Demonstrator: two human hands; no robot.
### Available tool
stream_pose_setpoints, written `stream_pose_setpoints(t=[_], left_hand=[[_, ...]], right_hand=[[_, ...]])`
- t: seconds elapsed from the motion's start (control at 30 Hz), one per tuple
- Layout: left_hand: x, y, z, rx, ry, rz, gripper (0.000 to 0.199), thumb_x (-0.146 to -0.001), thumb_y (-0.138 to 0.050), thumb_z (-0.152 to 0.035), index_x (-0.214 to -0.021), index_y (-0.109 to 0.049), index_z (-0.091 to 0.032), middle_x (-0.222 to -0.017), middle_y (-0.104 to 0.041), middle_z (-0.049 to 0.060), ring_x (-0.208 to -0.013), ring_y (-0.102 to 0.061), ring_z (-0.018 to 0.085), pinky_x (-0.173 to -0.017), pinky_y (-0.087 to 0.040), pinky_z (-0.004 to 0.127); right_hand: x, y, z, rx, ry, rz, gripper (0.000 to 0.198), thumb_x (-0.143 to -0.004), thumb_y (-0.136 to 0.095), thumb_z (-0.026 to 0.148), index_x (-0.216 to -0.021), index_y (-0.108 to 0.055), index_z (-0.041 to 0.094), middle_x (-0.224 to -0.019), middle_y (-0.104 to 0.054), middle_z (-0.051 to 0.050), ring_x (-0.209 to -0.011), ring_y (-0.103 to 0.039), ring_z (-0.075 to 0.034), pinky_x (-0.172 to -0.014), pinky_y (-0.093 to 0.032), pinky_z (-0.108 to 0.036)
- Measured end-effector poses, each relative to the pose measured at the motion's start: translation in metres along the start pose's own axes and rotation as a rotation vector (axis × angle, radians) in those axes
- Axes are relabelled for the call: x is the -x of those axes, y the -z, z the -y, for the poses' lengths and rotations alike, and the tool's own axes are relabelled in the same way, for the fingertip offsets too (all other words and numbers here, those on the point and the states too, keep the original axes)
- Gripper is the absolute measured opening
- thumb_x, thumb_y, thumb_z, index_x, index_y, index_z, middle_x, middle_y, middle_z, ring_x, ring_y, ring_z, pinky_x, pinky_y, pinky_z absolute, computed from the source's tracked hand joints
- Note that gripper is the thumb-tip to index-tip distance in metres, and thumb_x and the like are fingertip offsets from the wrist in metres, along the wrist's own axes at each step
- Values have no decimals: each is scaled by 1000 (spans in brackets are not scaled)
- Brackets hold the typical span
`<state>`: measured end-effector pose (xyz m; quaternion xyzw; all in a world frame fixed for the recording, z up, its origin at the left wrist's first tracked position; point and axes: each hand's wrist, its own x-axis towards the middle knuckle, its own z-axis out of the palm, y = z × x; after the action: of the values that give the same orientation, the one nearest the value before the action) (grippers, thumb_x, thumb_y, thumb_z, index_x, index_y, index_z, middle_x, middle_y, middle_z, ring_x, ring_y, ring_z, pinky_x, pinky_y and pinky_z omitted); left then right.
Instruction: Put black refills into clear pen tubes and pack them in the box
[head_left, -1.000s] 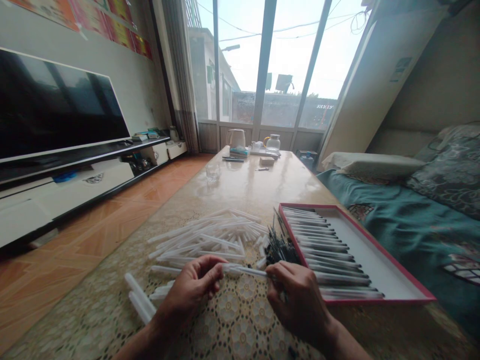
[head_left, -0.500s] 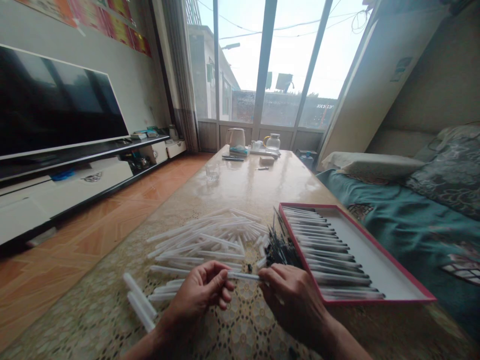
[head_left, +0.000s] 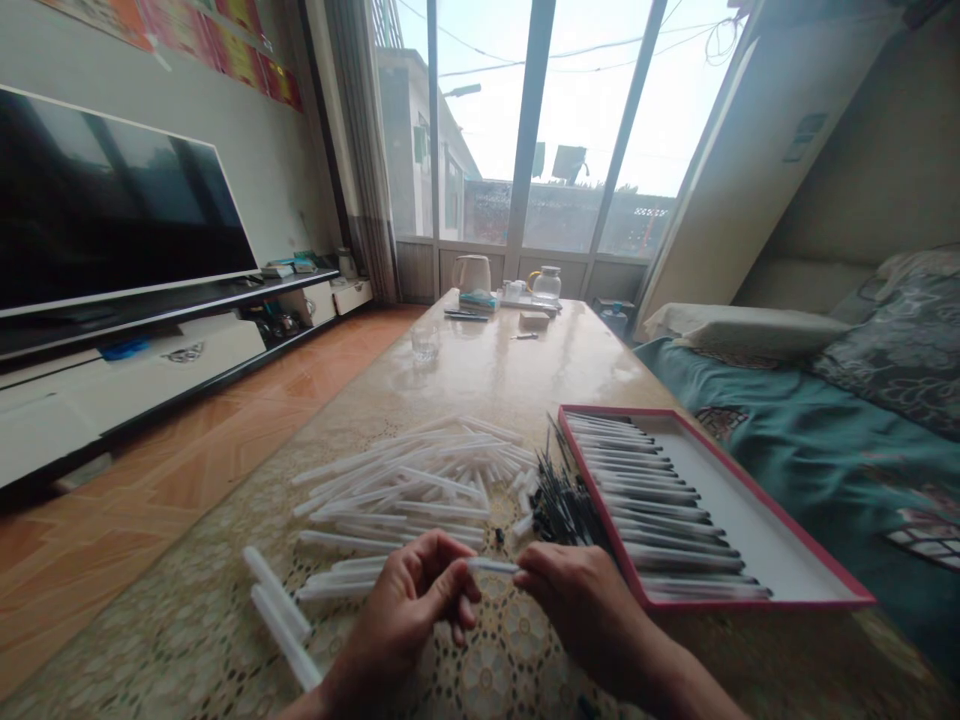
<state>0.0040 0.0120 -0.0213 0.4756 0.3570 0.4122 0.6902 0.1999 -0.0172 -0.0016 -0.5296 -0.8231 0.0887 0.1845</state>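
Note:
A slim whitish pen-like tube (head_left: pixel 493 566) spans the gap between my hands, low over the patterned tablecloth. My left hand (head_left: pixel 420 605) pinches its left end between thumb and forefinger, the other fingers curled. At its right end, my right hand (head_left: pixel 581 600) grips with closed fingertips, hiding that tip. Behind my left hand lies a heap of translucent white tubes (head_left: pixel 420 475). Thin black sticks (head_left: pixel 562 505) are bunched beyond my right hand, with a small black piece (head_left: pixel 499 537) nearby. Rows of filled tubes with dark ends (head_left: pixel 652 500) lie in a red-rimmed box (head_left: pixel 757 490).
Two loose white tubes (head_left: pixel 285 635) lie left of my left forearm. Farther up the table (head_left: pixel 510 375) stand a clear glass (head_left: pixel 425 343), a kettle (head_left: pixel 472 273) and a glass jug (head_left: pixel 547 286). A sofa (head_left: pixel 750 400) borders the right side.
My hands have come closer together, the left moving right and slightly down. Less of the tube shows between them now.

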Motion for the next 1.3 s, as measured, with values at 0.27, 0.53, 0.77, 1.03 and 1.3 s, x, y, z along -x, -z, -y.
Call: stream_pose_setpoints(t=[0.27, 0.53, 0.77, 1.03, 1.3], left_hand=[[15, -8, -5, -89, -88, 30, 16, -77, -61, -32, -80, -58, -17, -61, -62, 0, -44, -56, 10, -40, -45, 22], [10, -8, -7, -66, -84, 34, 17, -75, -64, -32, -80, -61, -16, -62, -64, 1, -48, -59, 13, -45, -48, 25], [-2, -2, -2, -56, -54, -30, 41, -72, -66, -39, -106, -56, -19, -67, -64, 0, -47, -59, 12, -41, -48, 24], [-6, 4, 1, -88, -51, -130, 36, -71, -64, -45, -91, -58, -16, -57, -60, -3, -39, -53, 10, -33, -42, 20], [-5, 4, -7, -83, -65, -260, 34, -67, -67, -44, -84, -58, -16, -53, -59, -4, -37, -51, 9, -32, -41, 19]], right_hand=[[2, 17, -3, -372, -17, 121, 26, -91, -44, 28, -72, -59, 18, -57, -49, 6, -54, -45, -7, -53, -31, -18], [2, 20, 0, -361, -22, 100, 24, -89, -45, 28, -74, -61, 18, -55, -48, 6, -51, -42, -7, -49, -29, -18], [0, 33, -27, -41, -68, -33, 16, -88, -42, 22, -94, -57, 23, -63, -60, 3, -50, -51, -10, -49, -32, -20], [20, 60, -114, 507, -341, -353, 16, -83, -46, 18, -87, -61, 22, -88, -65, -6, -77, -61, -21, -66, -32, -31], [32, 51, -135, 517, -379, -297, 18, -81, -47, 17, -85, -63, 23, -88, -67, -5, -80, -61, -20, -67, -30, -32]])
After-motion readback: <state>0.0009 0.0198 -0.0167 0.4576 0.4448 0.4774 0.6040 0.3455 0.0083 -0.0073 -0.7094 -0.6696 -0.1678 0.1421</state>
